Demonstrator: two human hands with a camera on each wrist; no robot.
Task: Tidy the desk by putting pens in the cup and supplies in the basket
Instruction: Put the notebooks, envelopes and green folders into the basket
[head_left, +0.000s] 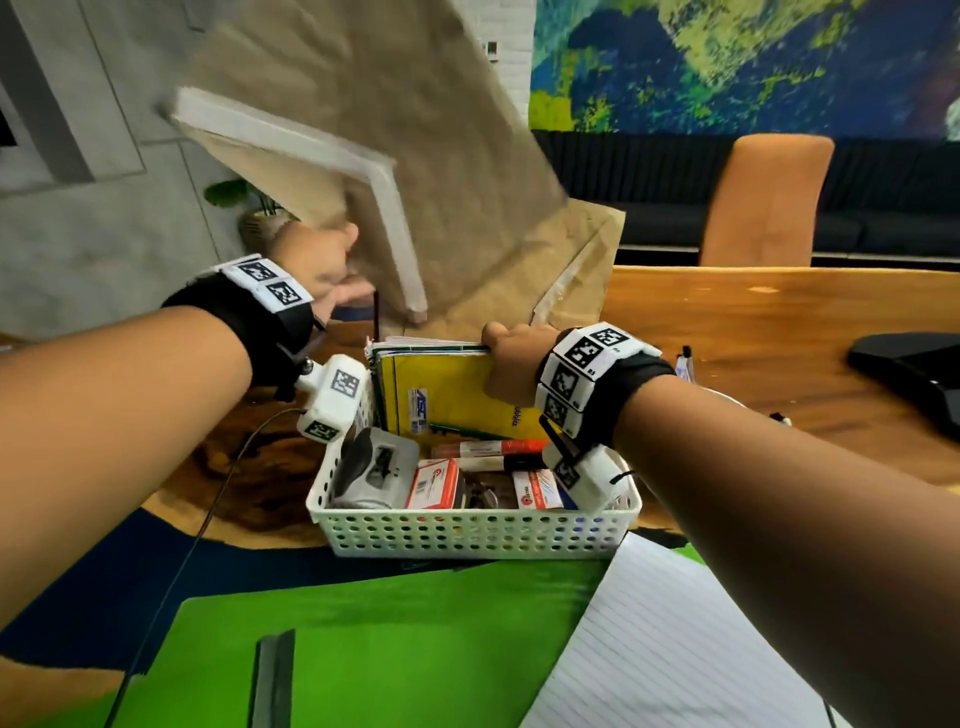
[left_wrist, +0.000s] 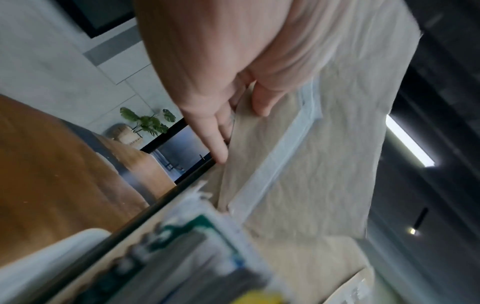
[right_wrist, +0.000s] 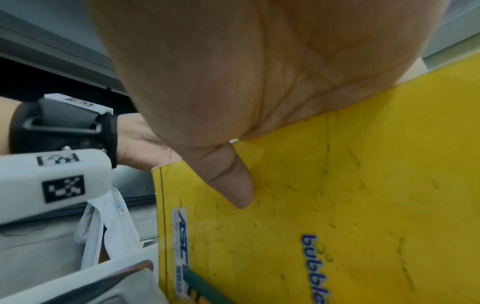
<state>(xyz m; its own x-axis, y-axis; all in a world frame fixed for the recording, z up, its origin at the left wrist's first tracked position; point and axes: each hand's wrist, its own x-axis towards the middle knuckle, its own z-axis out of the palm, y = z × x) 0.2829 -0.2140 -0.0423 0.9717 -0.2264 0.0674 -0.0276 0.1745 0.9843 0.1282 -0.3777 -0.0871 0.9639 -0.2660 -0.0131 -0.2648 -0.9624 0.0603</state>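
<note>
The left hand (head_left: 317, 260) pinches one brown envelope (head_left: 415, 130), raised at 12 o'clock above the one white basket (head_left: 467, 530). The right hand (head_left: 511, 364) grips one yellow notebook (head_left: 441, 384), upright in the basket beside two red-white boxes (head_left: 434, 483).

Office or meeting room. Long wooden table (head_left: 753, 332) with an orange chair (head_left: 763, 202) pulled up at its far side, a dark bench sofa (head_left: 649, 192) along the wall behind, a large blue-and-green wall painting (head_left: 753, 57), and a potted plant (left_wrist: 148, 121) in a woven basket by grey wall panels. Desk goods present: white basket (head_left: 467, 530) of stationery, lined notepad (head_left: 670, 649), green folder (head_left: 395, 639).
</note>
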